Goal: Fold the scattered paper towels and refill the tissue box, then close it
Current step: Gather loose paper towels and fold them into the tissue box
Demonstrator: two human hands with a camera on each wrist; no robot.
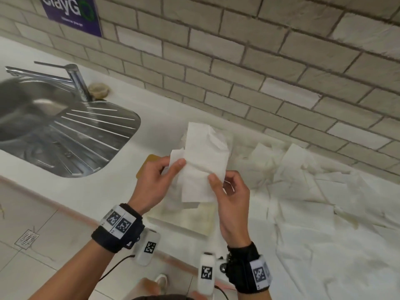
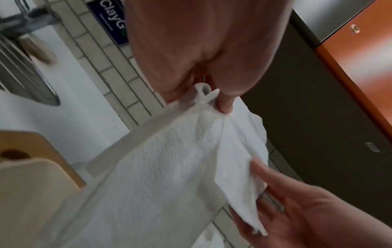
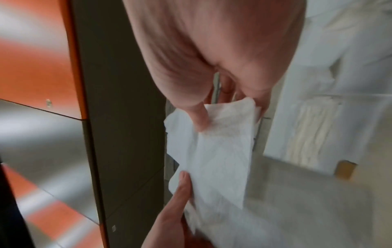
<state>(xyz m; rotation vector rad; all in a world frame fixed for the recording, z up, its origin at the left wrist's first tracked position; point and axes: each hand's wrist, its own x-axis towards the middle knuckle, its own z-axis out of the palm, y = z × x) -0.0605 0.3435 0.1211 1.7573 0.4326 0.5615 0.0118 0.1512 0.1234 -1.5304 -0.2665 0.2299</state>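
Observation:
A white paper towel point(image 1: 203, 156) hangs crumpled and part-folded in the air above the counter, held between both hands. My left hand point(image 1: 178, 167) pinches its left edge between thumb and fingers; the left wrist view shows that pinch point(image 2: 212, 100) on a bunched corner. My right hand point(image 1: 216, 183) pinches the lower right edge, and the right wrist view shows its thumb and fingers clamped on the towel point(image 3: 224, 151). Directly under the hands sits the open cream tissue box point(image 1: 186, 223). Its tan wooden lid point(image 1: 149, 161) lies just behind my left hand. Several loose towels point(image 1: 324, 191) are scattered to the right.
A steel sink point(image 1: 65, 135) with a tap point(image 1: 75, 81) occupies the counter's left part. A tiled wall point(image 1: 238, 61) runs along the back. The counter's front edge point(image 1: 71, 211) drops to a tiled floor with a drain grate point(image 1: 27, 238).

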